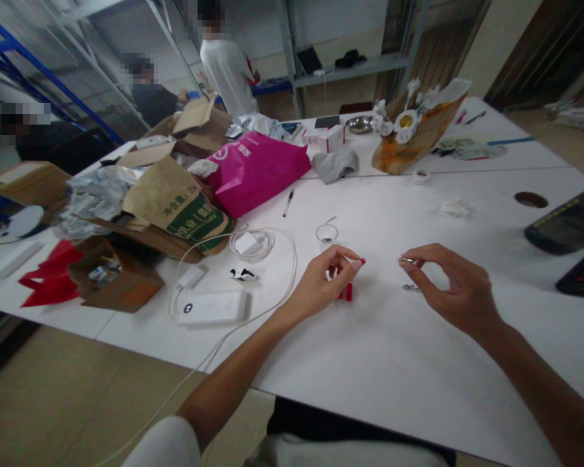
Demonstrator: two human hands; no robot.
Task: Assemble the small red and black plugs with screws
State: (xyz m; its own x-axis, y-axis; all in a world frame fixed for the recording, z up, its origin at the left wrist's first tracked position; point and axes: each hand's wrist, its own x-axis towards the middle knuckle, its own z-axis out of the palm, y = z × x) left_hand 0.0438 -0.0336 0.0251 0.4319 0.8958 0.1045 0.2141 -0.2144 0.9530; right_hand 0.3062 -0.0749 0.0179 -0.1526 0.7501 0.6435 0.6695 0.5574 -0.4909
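My left hand [326, 275] is closed in a pinch on a small red piece [363, 261], whose tip shows past the thumb. Under that hand, more red pieces [349, 292] lie on the white table, partly hidden by the fingers. To the right, my right hand [455, 285] pinches a small shiny metal piece [408, 261] between thumb and fingertips. Small metal bits [409, 287] rest on the table just below it. The two hands are apart, a little above the tabletop. A thin wire loop [327, 232] lies beyond my left hand.
A white power bank [214, 308] and coiled cable [272, 245] lie left of my left arm. Behind them are a pink bag [263, 170], a brown paper sack [170, 194] and an open carton [119, 279]. Dark devices [569, 217] stand at right. Several people are beyond the table.
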